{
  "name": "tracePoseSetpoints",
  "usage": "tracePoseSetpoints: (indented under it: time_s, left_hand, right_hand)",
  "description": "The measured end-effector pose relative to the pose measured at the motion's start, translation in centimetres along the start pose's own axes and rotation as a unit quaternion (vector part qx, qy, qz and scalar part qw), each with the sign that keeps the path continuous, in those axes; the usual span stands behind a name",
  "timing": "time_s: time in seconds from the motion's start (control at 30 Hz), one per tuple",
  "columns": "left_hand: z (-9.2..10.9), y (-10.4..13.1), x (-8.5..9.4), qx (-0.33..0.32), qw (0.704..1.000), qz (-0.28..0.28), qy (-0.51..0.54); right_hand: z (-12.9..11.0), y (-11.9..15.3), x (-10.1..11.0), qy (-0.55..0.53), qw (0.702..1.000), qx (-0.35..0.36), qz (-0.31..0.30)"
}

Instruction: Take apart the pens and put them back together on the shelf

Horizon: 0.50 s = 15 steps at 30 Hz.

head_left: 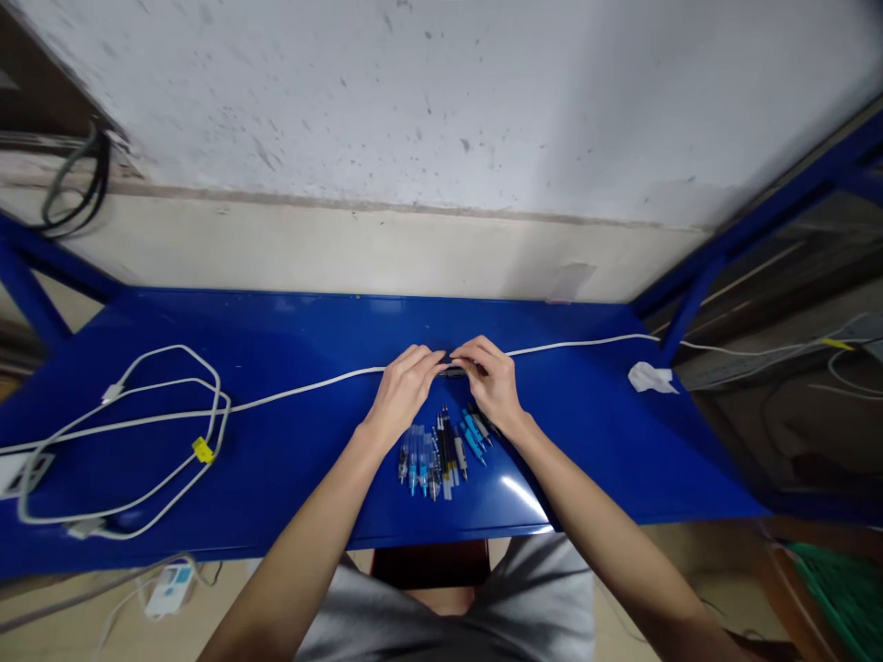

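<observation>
My left hand (406,386) and my right hand (494,375) meet over the middle of the blue table, thumbs and fingertips pinched close together. Something small and dark shows at the fingertips, possibly a pen part, too little of it to name. Just below the hands lie clear pen barrels (415,460) with blue or dark ends. Beside them are several thin ink refills (447,450). Short blue pen parts (474,436) and a grey one (461,457) rest to the right, partly under my right wrist. A white cable (310,386) runs behind both hands.
Coiled white cable (224,405) with a yellow tag (202,450) lies at the left, near a white power strip (20,473). Crumpled white tissue (651,378) sits at the right. The blue table (290,496) backs onto a wall (345,248), with blue frame posts (696,290) at its sides.
</observation>
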<state>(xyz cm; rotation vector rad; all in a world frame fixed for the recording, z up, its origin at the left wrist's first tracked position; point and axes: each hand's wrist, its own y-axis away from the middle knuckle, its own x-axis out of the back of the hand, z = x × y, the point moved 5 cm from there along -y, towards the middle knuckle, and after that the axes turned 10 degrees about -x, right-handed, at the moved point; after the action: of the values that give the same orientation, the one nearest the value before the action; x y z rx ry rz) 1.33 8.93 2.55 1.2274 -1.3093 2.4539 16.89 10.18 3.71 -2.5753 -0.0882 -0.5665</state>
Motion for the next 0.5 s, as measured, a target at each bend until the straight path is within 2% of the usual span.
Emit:
tracePoseSetpoints:
  time_s: [0.33, 0.5]
  left_hand:
    - [0.6, 0.0, 0.0, -0.001, 1.000, 0.013, 0.000]
    - [0.8, 0.0, 0.0, 0.000, 1.000, 0.003, 0.008]
  right_hand:
    - [0.4, 0.0, 0.3, 0.001, 1.000, -0.011, -0.015]
    - [0.9, 0.0, 0.3, -0.001, 0.999, -0.040, -0.022]
